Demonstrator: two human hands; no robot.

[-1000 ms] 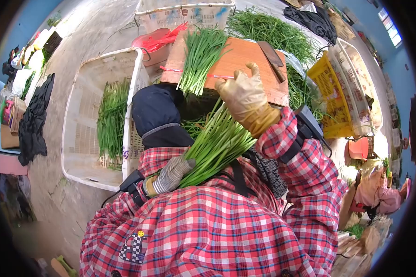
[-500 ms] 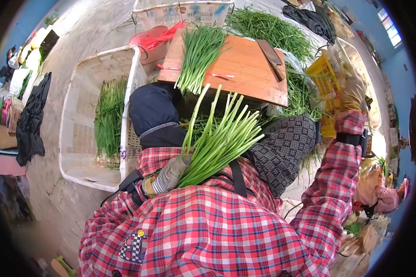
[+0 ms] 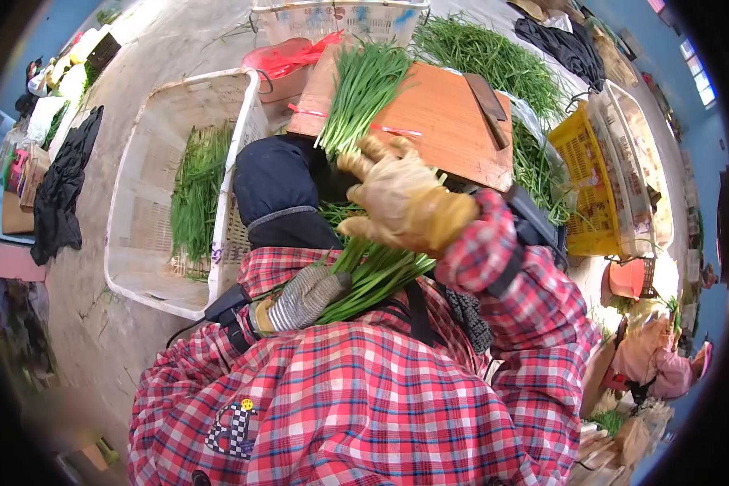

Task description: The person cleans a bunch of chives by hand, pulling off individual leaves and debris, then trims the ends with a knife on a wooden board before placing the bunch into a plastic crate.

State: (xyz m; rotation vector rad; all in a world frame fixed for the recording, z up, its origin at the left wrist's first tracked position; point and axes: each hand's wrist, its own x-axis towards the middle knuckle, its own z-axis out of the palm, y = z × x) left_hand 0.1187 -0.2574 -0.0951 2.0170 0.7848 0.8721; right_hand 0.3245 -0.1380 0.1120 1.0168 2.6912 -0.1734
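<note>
My left hand [image 3: 306, 301], in a grey striped glove, is closed around a bunch of garlic chives [image 3: 373, 279] held against my lap. Over the stem ends of this bunch is my right hand [image 3: 405, 194], in a tan glove, its fingers spread and nothing seen in them; it hides most of the pale stems. Just beyond its fingertips, another bunch of garlic chives [image 3: 364, 89] lies across the wooden board [image 3: 437, 113]. A thin red tie [image 3: 397, 130] lies under that bunch. On the board's right side rests a dark, broad-bladed knife [image 3: 488, 109].
A white crate [image 3: 150, 194] holding chives stands at my left. Loose greens [image 3: 494, 61] are heaped behind the board, near a red basin [image 3: 287, 69] with a red plastic bag. Yellow and white crates [image 3: 583, 194] stand at right. Another person [image 3: 656, 356] sits far right.
My right hand has swung from the yellow crate at the right to over the bunch in my lap. My left hand still holds the bunch.
</note>
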